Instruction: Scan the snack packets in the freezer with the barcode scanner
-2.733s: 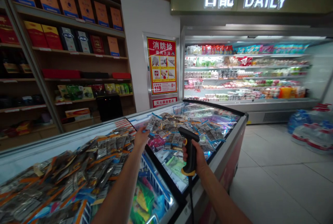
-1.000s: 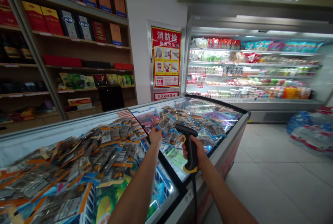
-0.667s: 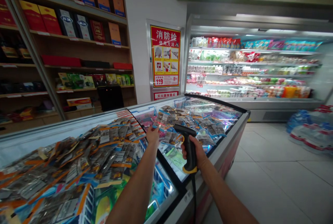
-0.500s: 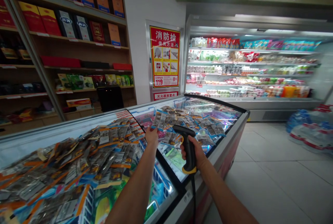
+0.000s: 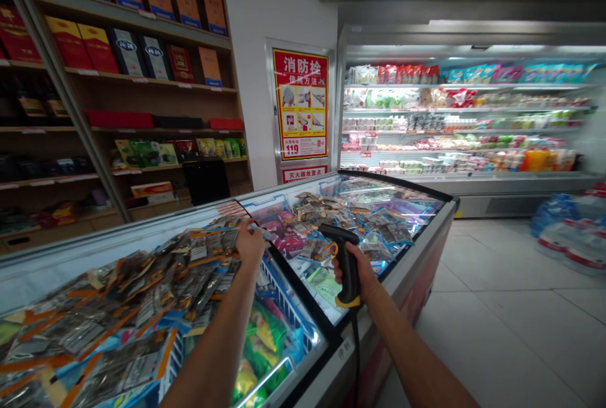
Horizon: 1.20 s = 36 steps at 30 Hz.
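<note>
My right hand [image 5: 363, 276] grips a black handheld barcode scanner [image 5: 344, 255] with a yellow base; its cable hangs down, and its head is over the right freezer lid. My left hand [image 5: 249, 240] is down on the right edge of a heap of orange-and-blue snack packets [image 5: 142, 294] on the left lid. Its fingers are closed on one packet [image 5: 261, 230], whose blue edge pokes out to the right. More packets [image 5: 360, 218] of the same kind are spread over the right glass lid.
The chest freezer [image 5: 426, 231] has curved glass lids with colourful bags [image 5: 265, 338] inside. Wooden shelves [image 5: 142, 86] with boxed goods stand at the left, and a lit open chiller [image 5: 464, 124] at the back. Wrapped water-bottle packs [image 5: 568, 231] sit on the tiled floor to the right.
My left hand lifted a packet from the right lid, held it up by the scanner, then carried it left and down onto the heap. The scanner hand stayed nearly still.
</note>
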### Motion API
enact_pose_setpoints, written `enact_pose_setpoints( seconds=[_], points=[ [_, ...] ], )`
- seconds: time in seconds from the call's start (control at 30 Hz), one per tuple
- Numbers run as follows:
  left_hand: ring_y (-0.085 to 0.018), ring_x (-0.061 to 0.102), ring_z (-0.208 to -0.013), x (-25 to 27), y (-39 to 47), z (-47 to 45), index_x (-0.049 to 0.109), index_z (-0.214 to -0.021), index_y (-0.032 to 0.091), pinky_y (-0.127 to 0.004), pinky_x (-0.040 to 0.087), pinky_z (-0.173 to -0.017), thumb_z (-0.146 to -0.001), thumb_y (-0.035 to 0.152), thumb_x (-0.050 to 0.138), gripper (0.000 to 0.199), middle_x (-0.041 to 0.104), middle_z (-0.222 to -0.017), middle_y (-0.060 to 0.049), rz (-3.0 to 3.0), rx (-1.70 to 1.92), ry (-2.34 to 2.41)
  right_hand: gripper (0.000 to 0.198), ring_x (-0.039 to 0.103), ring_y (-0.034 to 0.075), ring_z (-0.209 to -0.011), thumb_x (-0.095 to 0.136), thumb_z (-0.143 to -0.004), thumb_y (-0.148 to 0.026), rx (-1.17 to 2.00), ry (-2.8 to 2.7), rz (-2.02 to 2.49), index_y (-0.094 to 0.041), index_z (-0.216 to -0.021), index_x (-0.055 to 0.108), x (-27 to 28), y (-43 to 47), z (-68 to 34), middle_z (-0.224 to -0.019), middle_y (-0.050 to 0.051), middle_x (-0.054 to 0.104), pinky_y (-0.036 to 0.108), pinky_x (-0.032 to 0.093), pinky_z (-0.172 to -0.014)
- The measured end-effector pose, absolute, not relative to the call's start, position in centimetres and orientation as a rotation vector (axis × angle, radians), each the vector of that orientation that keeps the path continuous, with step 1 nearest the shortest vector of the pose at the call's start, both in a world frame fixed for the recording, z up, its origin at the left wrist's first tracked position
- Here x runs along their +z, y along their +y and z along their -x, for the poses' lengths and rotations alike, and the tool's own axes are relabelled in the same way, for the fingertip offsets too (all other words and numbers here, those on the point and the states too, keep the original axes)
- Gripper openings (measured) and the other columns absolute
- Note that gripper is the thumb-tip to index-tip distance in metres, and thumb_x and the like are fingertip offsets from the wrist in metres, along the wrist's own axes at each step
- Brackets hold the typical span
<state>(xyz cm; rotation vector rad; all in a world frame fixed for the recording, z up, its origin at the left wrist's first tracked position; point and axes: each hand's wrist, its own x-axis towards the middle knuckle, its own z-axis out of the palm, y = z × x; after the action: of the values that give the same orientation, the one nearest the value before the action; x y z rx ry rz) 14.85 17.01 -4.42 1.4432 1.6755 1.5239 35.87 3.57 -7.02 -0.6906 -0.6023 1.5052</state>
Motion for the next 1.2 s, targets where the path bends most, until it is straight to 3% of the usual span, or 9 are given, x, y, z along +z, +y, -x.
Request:
enact_pose_setpoints(
  seconds=[0.2, 0.4, 0.53, 0.7, 1.2],
  points=[
    [-0.027, 0.057, -0.091, -1.6, 14.0, -10.7, 0.064, -0.088, 0.018, -0.037, 0.041, -0.079, -0.070, 0.014, 0.043, 0.028, 0.065, -0.089, -0.010, -1.910, 1.071, 2.072, 0.027, 0.047, 0.010, -0.036, 0.050, -0.072, -0.040, 1.489, -0.578, 0.694, -0.014, -0.073, 0.057, -6.7, 3.3, -35.8, -0.049, 0.001, 0.055, 0.021, 0.040, -0.033],
    [-0.034, 0.046, -0.104, -1.5, 11.2, -10.5, 0.056, -0.105, 0.015, -0.043, 0.042, -0.077, -0.069, 0.025, 0.049, 0.039, 0.052, -0.114, -0.017, -2.152, 0.918, 2.384, 0.027, 0.048, 0.009, -0.037, 0.048, -0.074, -0.039, 1.498, -0.584, 0.685, -0.014, -0.077, 0.056, -6.7, 3.3, -36.0, -0.050, 0.001, 0.055, 0.020, 0.039, -0.034],
    [-0.029, 0.037, -0.116, -2.6, 11.2, -13.9, 0.053, -0.113, 0.020, -0.043, 0.033, -0.090, -0.073, 0.025, 0.048, 0.041, 0.044, -0.127, -0.012, -2.514, 0.837, 2.190, 0.027, 0.048, 0.009, -0.038, 0.048, -0.074, -0.039, 1.490, -0.614, 0.666, -0.014, -0.080, 0.056, -6.9, 3.4, -36.1, -0.052, 0.001, 0.056, 0.020, 0.040, -0.035],
    [-0.030, 0.027, -0.124, -5.3, 12.7, -16.8, 0.057, -0.109, 0.025, -0.052, 0.020, -0.096, -0.081, 0.027, 0.035, 0.035, 0.043, -0.131, -0.008, -2.740, 0.423, 1.946, 0.027, 0.048, 0.009, -0.038, 0.047, -0.074, -0.040, 1.497, -0.610, 0.655, -0.015, -0.080, 0.056, -7.0, 3.4, -36.3, -0.052, 0.000, 0.055, 0.020, 0.039, -0.035],
    [-0.033, 0.026, -0.124, -6.1, 15.8, -11.3, 0.052, -0.115, 0.022, -0.054, 0.023, -0.093, -0.082, 0.032, 0.028, 0.043, 0.035, -0.136, -0.010, -2.477, 0.248, 2.213, 0.028, 0.048, 0.009, -0.038, 0.048, -0.073, -0.040, 1.491, -0.584, 0.626, -0.015, -0.082, 0.056, -7.0, 3.4, -36.4, -0.052, 0.000, 0.055, 0.020, 0.040, -0.035]
  ],
)
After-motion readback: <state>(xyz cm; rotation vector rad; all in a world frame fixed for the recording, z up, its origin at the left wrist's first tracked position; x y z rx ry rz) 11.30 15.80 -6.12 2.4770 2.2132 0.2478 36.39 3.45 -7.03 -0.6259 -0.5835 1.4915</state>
